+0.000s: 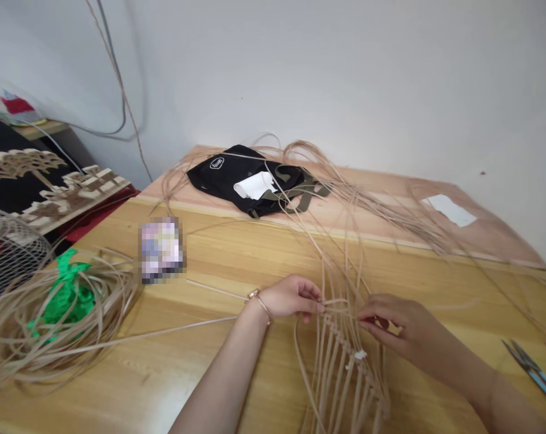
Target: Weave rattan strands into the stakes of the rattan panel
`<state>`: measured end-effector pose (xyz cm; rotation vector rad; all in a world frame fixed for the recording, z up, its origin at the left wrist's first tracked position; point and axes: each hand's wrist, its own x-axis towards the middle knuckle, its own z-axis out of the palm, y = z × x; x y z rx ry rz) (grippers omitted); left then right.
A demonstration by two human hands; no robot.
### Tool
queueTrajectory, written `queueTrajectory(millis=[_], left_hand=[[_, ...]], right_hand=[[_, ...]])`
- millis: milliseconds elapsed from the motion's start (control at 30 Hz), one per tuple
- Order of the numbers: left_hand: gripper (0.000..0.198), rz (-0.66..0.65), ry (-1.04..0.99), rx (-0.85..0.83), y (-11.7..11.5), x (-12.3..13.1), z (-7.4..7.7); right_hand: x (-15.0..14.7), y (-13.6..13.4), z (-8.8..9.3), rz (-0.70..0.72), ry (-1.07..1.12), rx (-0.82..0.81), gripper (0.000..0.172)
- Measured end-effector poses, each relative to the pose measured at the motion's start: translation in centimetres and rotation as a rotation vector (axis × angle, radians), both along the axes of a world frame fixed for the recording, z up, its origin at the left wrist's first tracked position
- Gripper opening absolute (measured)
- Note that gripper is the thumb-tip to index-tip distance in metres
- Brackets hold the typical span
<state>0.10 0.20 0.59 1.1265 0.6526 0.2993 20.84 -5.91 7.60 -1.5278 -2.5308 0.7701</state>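
A partly woven piece of tan cane strands [338, 361] lies at the front of the table, with long loose ends running up and away. My left hand [298, 296], a thin bracelet on its wrist, pinches a cane strand at the top left end of the woven row. Across from it, my right hand [393, 322] has thumb and forefinger closed on a strand at the row's right side. A short loop of cane [336, 301] spans the gap between both hands. Something small and white [360, 355] is caught on the weave. The exact fingertip grip is partly blurred.
At left sits a coil of cane [114, 295] with green plastic film [69, 301]. Blue-handled scissors [535, 374] lie at the right edge. Behind are a black bag [225, 172], white paper [450, 209] and more strands [390, 217]. A blurred-out item [161, 248] rests left of centre.
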Motion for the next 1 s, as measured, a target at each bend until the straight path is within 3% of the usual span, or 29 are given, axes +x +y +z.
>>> queueTrajectory(millis=[333,633,1000], left_hand=[[0.032,0.065,0.017,0.008,-0.3,0.5,0.0],[0.035,0.056,-0.023,0.041,-0.5,0.5,-0.3],[0.036,0.066,0.015,0.022,-0.4,0.4,0.2]], right_hand=[[-2.6,1.1,1.6,0.137,-0.197,0.315,0.02],[-4.3,4.6,0.8,0.14,-0.16,0.148,0.015],[-3.7,4.9,-0.3,0.053,-0.125,0.098,0.014]])
